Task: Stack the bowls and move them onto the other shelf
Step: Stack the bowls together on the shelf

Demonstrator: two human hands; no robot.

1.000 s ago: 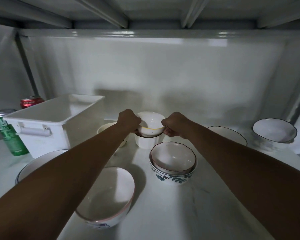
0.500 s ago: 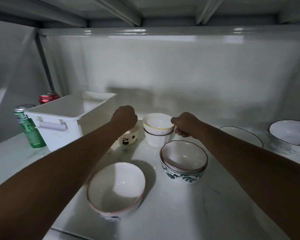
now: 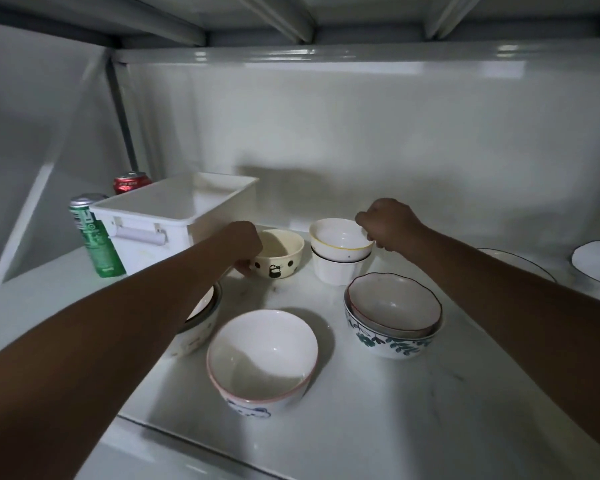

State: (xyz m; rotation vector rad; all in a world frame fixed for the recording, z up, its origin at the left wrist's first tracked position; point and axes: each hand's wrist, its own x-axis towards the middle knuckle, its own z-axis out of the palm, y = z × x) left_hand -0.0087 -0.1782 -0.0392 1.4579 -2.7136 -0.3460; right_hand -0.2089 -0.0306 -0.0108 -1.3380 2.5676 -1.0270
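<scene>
- Left hand (image 3: 244, 244) clasped the panda bowl (image 3: 278, 253), seemingly to stack it.
- Right hand (image 3: 387, 224) pinched the yellow-rimmed bowl (image 3: 340, 239), steadying that stack.

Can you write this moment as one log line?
left hand: gripping panda bowl | right hand: at yellow-rimmed bowl, stacked

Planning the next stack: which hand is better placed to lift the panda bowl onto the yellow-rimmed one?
Left. The left hand already touches the panda bowl; the right hand is at the yellow-rimmed bowl's rim.
</scene>
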